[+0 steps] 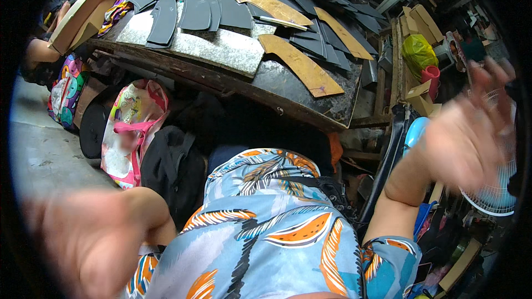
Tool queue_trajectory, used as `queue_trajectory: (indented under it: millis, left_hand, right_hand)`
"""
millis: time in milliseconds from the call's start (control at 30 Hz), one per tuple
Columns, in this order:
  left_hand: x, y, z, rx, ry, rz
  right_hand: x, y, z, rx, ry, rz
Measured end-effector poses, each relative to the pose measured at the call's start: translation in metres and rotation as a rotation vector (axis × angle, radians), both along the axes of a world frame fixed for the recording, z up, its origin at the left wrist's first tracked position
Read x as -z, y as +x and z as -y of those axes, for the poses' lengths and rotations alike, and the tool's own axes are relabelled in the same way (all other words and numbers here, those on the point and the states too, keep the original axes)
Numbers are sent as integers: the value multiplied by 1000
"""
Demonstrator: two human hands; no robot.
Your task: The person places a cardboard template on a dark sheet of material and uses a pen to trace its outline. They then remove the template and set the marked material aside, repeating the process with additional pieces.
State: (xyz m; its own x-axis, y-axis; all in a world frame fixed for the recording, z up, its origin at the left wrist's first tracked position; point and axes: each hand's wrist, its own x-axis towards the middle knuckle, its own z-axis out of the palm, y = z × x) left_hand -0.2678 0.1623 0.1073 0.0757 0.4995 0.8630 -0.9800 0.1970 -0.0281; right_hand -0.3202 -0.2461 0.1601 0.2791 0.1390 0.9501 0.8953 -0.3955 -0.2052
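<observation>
Both my hands are raised close to the camera, off the table and blurred by motion. My left hand [83,241] fills the lower left; its fingers smear out toward the rim, so whether they hold anything is unclear. At the right, my right hand [465,138] is lifted with its fingers spread upward and nothing visible in them. It overlaps a fan [493,196] with a white guard and blue blades. On the worktable [244,86] ahead lie dark grey cut pieces [195,8] and curved tan templates [302,66], apart from either hand.
A speckled white slab [219,50] lies under some grey pieces. Below the table's left end are a colourful bag with pink straps [130,133] and a black bag [172,166]. To the right stand a yellow-green plastic bag [419,53] and cardboard boxes [424,22]. Another person's arm [41,51] shows far left.
</observation>
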Motion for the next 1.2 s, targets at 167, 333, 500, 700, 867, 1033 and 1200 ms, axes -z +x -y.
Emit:
queue_trajectory:
  millis: [167, 333, 500, 700, 867, 1033, 1200]
  left_hand:
    - [136, 16, 83, 142, 1371, -842]
    - [227, 17, 97, 608, 2198, -1186]
    - [276, 20, 99, 425, 2189, -1200]
    - [313, 35, 133, -113, 2241, -1107]
    - [331, 52, 140, -79, 2154, -1077]
    - [337, 52, 142, -72, 1888, -988]
    - [337, 44, 142, -128, 1738, -973]
  right_hand:
    - [128, 72, 12, 686, -525, -243]
    - [182, 70, 12, 664, -677, -357]
    - [189, 72, 17, 663, -691, -373]
    - [198, 82, 26, 601, -525, -418]
    - [209, 93, 41, 602, -319, -461]
    - [215, 95, 43, 662, -320, -421]
    - [212, 95, 42, 636, -290, -449]
